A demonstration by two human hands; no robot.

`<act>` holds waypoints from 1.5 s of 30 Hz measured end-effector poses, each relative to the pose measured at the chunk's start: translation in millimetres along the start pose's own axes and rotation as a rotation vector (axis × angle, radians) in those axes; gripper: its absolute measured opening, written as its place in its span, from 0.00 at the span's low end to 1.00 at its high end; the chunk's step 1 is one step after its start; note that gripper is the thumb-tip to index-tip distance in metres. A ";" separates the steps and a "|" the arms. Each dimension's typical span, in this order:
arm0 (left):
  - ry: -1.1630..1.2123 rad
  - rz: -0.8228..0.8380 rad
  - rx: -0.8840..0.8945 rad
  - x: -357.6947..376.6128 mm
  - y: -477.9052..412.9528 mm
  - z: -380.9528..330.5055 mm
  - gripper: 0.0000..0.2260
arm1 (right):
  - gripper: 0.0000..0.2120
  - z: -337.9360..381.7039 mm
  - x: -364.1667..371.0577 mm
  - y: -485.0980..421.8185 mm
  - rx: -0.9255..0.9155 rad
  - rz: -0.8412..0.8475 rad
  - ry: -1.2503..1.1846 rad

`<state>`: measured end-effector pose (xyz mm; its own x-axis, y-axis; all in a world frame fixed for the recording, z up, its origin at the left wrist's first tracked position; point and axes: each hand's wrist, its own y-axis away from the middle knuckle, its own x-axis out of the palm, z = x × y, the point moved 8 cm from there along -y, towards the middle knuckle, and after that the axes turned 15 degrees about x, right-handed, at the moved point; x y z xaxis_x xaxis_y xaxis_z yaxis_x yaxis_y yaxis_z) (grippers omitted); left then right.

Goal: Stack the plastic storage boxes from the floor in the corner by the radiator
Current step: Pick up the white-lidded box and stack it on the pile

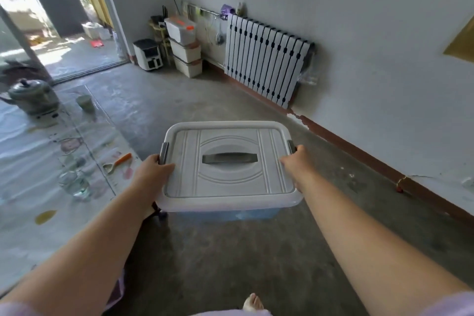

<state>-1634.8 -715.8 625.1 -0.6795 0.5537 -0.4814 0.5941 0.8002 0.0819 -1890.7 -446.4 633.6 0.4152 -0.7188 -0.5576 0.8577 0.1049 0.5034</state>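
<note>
I carry a plastic storage box with a pale grey lid, a dark handle and a bluish clear body, held above the concrete floor. My left hand grips its left side at the grey latch. My right hand grips the right side by the other latch. Far ahead, a stack of three boxes stands in the corner, left of the white radiator. The top box of that stack has orange latches.
A low table with a plastic cover runs along my left, bearing a kettle, a cup, a glass jar and a spoon. A white appliance stands beside the stack. An open doorway lies at far left. My bare foot shows below.
</note>
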 end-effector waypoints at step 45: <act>0.042 -0.390 -0.250 -158.5 -878.3 -9.4 0.21 | 0.20 820.2 455.9 -538.4 -0.250 0.337 0.251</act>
<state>-2052.9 -1504.3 637.7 -0.8515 0.2050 -0.4826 0.1721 0.9787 0.1120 -2412.0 -1394.2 649.7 0.7162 -0.4314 -0.5485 0.6967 0.4874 0.5264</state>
